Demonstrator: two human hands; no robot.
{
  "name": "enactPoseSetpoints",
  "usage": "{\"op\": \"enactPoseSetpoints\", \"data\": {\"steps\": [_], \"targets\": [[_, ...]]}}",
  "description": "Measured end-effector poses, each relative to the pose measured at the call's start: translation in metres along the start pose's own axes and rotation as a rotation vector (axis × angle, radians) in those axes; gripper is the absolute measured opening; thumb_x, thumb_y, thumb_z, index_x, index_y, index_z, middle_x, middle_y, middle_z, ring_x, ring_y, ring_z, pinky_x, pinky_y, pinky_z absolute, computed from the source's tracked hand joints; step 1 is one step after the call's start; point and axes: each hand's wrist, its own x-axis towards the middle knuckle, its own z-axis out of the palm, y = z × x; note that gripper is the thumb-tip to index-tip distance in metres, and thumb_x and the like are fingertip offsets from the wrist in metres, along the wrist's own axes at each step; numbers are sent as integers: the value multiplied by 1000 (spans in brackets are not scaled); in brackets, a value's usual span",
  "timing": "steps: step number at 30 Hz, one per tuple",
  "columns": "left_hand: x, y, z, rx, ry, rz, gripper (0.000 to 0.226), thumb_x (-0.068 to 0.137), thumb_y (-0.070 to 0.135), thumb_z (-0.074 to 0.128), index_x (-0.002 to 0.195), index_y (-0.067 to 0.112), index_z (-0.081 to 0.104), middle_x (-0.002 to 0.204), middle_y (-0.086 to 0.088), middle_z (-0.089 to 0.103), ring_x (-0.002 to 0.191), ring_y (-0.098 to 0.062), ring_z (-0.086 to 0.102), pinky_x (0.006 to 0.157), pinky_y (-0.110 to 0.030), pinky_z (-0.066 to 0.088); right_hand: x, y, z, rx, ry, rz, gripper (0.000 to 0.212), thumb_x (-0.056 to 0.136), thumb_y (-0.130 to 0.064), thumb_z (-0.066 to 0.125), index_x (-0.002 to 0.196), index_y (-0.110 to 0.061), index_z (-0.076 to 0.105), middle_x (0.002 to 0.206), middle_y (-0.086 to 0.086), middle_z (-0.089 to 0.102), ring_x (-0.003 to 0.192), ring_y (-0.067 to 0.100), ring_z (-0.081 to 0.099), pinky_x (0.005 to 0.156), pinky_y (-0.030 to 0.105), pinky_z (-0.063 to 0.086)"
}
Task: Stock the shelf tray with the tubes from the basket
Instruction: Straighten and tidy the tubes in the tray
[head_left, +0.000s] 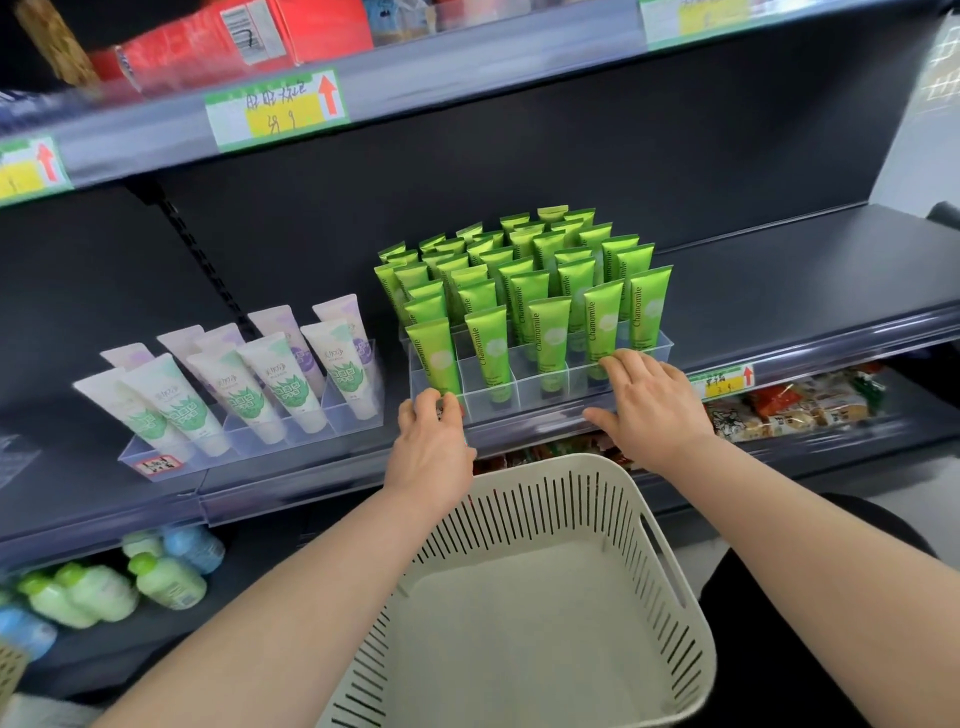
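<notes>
A: At far left stand the white tubes (249, 384). Next to them the left hand (428, 436) curls its fingers around the front left corner of the shelf tray (535, 387). Where are the task's tubes?

B: The green tubes (545, 291) stand upright in the tray. The basket (519, 519) below shows only its bare bottom. On the right, the right hand (649, 405) lays nearly straight fingers over the front wall, gripping nothing.

A: What can go wrong?

B: If the hands push unevenly, I think the tray may twist, and the front tubes may tip.
</notes>
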Motion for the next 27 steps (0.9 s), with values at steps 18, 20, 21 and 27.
{"op": "enactPoseSetpoints", "data": {"steps": [18,20,21,27], "targets": [[16,70,-8,-25,-119,11,66,92,42,56,144,11,30,146,-7,19,138,-35,17,105,-40,39,4,58,-2,-27,-47,94,66,92,-60,35,137,-12,37,136,4,44,129,23,41,112,41,27],[20,79,-7,-30,-126,16,67,92,42,56,145,11,29,146,-6,19,138,-35,17,104,-41,40,4,66,-2,-27,-52,111,66,92,-60,36,137,-12,37,137,4,43,129,23,40,113,41,26],[21,84,-6,-30,-127,19,67,92,42,56,145,11,29,146,-6,19,137,-35,18,104,-41,41,4,71,-2,-27,-55,118,65,92,-59,35,137,-12,37,137,5,43,129,23,41,113,41,25],[30,112,-3,-21,-117,40,67,92,41,57,144,10,29,144,-6,22,134,-35,21,97,-38,43,6,97,-2,-35,-63,147,66,93,-59,34,137,-10,36,137,6,43,128,25,41,114,41,23]]}}
